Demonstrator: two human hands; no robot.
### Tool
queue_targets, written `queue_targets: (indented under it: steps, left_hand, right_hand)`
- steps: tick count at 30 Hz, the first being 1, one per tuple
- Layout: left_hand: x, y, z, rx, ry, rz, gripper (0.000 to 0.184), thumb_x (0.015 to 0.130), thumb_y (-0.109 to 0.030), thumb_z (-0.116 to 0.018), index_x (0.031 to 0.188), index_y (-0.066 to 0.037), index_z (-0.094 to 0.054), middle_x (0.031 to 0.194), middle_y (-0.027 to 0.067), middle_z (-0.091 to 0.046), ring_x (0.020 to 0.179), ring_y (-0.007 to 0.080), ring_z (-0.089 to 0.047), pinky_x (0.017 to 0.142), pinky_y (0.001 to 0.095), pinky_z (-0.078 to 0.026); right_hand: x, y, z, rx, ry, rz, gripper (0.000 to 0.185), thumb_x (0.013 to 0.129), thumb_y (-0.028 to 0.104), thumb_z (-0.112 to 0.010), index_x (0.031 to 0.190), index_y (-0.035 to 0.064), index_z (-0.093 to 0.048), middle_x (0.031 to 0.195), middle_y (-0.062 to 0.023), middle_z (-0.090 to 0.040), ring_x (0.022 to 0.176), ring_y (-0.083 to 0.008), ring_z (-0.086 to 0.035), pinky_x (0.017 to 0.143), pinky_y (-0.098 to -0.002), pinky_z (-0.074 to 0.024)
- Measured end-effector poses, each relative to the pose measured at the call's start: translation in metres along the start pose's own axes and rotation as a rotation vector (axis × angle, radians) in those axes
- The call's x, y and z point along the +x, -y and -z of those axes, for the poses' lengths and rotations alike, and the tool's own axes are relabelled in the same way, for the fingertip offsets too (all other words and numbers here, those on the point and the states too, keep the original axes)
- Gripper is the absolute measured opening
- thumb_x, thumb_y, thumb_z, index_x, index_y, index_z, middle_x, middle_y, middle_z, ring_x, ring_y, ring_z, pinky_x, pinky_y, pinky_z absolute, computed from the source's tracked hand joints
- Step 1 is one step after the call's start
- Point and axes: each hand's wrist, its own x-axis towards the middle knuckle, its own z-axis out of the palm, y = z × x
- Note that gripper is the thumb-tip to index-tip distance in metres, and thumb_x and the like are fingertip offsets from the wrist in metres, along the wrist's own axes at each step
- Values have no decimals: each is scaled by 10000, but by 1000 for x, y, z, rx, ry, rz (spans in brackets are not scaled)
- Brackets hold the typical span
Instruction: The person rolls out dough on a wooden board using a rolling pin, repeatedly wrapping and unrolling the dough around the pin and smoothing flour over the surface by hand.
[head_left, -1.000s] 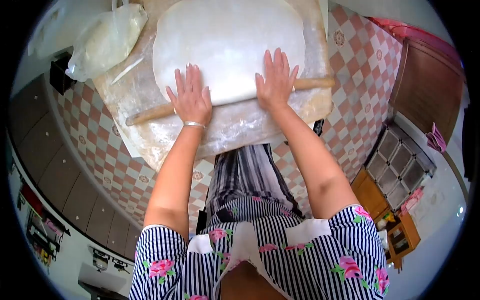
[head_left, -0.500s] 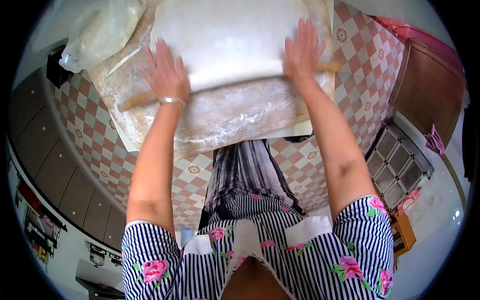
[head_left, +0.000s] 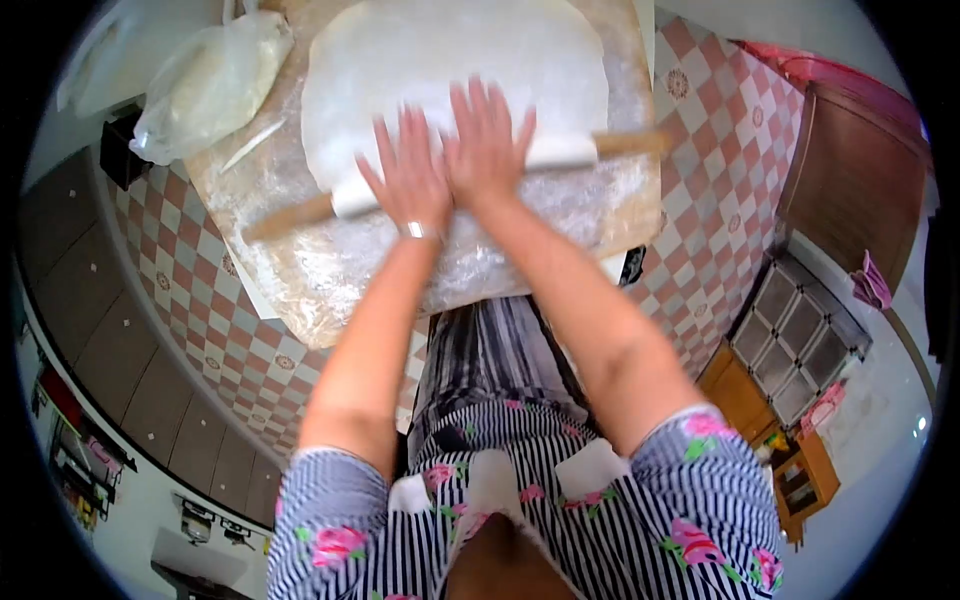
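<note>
A wide sheet of white dough point(head_left: 455, 60) lies on a floured wooden board point(head_left: 560, 215). Its near edge is wrapped round a long rolling pin point(head_left: 625, 143), whose bare wooden ends stick out on both sides. My left hand point(head_left: 410, 170) presses flat on the dough-covered pin, fingers spread, with a bracelet at the wrist. Right beside it, my right hand point(head_left: 487, 140) lies flat on the same roll, fingers stretched forward. The two hands touch near the pin's middle. The palms hide part of the roll.
A clear plastic bag point(head_left: 215, 85) with pale contents sits at the board's upper left, near a thin white strip point(head_left: 252, 145). Checkered tile floor point(head_left: 690, 150) surrounds the board. A wooden cabinet point(head_left: 805, 480) stands at the lower right.
Both hands have slid inward along the rolling pin, from near its ends to its middle, where they now meet. The dough stays wrapped round the pin.
</note>
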Motion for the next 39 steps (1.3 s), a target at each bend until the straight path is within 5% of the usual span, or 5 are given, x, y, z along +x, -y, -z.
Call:
queue_targets:
  steps: [26,28,32,34,39]
  left_hand:
    - [29,101,33,62,86,51,617,980,-363,-371,1526,-91,-279,1566,81,-324,1485,316,-169,1159,613,-82]
    - [93,108,27,-1,-137,98,588,990,-367,-369,1518,-116,-307,1568,69,-325,1483,309,-180,1157,617,-79]
    - [87,49,16,-43,-280,196,562,999,-370,-359,1516,-154,-328,1572,34,-326,1486,279,-189,1155,614,-52]
    - [37,0,26,-60,172,161,578,991,-381,-375,1502,-111,-344,1558,41,-351,1485,293,-182,1154,610,-109]
    - [109,18,30,-63,-193,8,560,983,-333,-384,1510,-149,-344,1581,39,-306,1484,286,-192,1150,613,-122]
  right_hand:
    - [21,-145,57,-321,101,-133,657,965,417,-457,1495,60,-304,1568,-162,-271,1467,-316,-197,1173,-582,-61]
    - [88,-149,45,-229,-105,-121,674,945,425,-483,1500,84,-310,1566,-151,-284,1469,-316,-198,1161,-607,-62]
    - [70,-61,-2,-99,-157,-187,672,929,428,-501,1498,112,-333,1562,-132,-301,1464,-300,-210,1144,-639,-69]
    - [22,14,4,29,153,-48,645,943,393,-493,1486,78,-346,1565,-137,-299,1462,-309,-206,1152,-623,-81]
    - [75,10,0,-104,-38,86,630,925,378,-542,1486,148,-369,1564,-143,-291,1459,-333,-212,1123,-666,-107]
